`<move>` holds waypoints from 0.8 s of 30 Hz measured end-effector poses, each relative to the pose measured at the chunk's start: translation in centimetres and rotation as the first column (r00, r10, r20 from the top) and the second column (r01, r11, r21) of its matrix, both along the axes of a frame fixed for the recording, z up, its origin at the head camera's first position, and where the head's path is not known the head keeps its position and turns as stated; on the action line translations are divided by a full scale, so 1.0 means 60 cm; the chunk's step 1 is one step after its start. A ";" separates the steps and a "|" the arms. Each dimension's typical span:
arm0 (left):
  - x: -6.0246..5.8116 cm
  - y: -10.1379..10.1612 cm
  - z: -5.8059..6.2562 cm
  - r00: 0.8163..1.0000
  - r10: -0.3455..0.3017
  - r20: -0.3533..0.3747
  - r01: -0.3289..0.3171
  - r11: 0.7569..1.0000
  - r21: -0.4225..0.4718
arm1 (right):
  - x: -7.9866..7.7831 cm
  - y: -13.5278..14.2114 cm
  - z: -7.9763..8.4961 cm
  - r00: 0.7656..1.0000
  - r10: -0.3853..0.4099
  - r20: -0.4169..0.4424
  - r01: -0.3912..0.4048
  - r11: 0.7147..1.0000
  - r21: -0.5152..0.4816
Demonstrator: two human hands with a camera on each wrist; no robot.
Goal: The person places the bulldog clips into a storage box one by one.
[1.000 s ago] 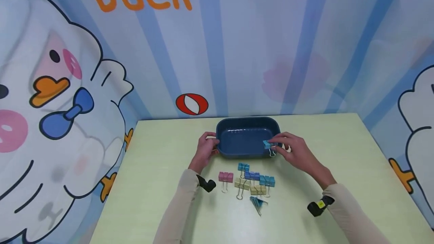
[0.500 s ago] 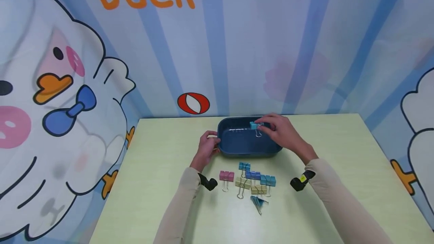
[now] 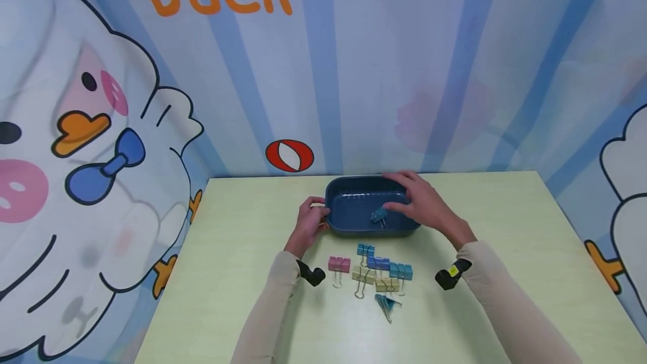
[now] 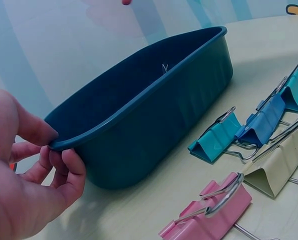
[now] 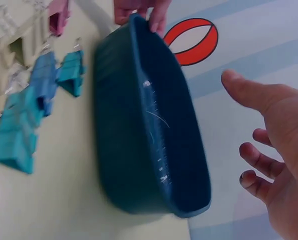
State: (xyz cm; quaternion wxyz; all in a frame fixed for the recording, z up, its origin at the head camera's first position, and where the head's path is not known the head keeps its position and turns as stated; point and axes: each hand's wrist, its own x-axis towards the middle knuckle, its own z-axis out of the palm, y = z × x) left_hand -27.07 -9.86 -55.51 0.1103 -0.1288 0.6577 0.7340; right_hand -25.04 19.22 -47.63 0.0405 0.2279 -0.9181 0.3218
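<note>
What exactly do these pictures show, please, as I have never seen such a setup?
There is no machine here, just a person's two bare hands. The wide pictures are filmed from the head, looking forward and down; the two close ones are filmed from the left and right wrists. On the pale table are a dark blue tray and binder clips: a pink clip, a blue clip, cream clips and teal clips. Another clip lies inside the tray. The left hand pinches the tray's edge. The right hand, near its other end, holds nothing.
</note>
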 end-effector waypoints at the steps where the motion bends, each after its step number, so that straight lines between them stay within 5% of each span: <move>1: 0.000 0.000 0.000 1.000 -0.002 0.000 0.002 1.000 0.000 | 0.004 0.004 -0.003 1.000 0.005 0.022 -0.005 1.000 0.000; 10: 0.001 -0.002 -0.003 1.000 0.007 0.004 -0.007 1.000 -0.001 | 0.048 0.027 -0.040 0.996 0.039 0.075 -0.038 0.999 -0.013; 18: 0.003 -0.001 -0.004 1.000 0.010 -0.005 -0.009 1.000 0.016 | 0.113 0.025 -0.076 0.997 0.070 -0.006 -0.070 0.998 -0.001; 24: 0.000 0.001 -0.005 1.000 0.003 -0.013 -0.003 1.000 0.027 | 0.156 0.025 -0.116 0.993 0.068 0.092 -0.067 0.998 -0.014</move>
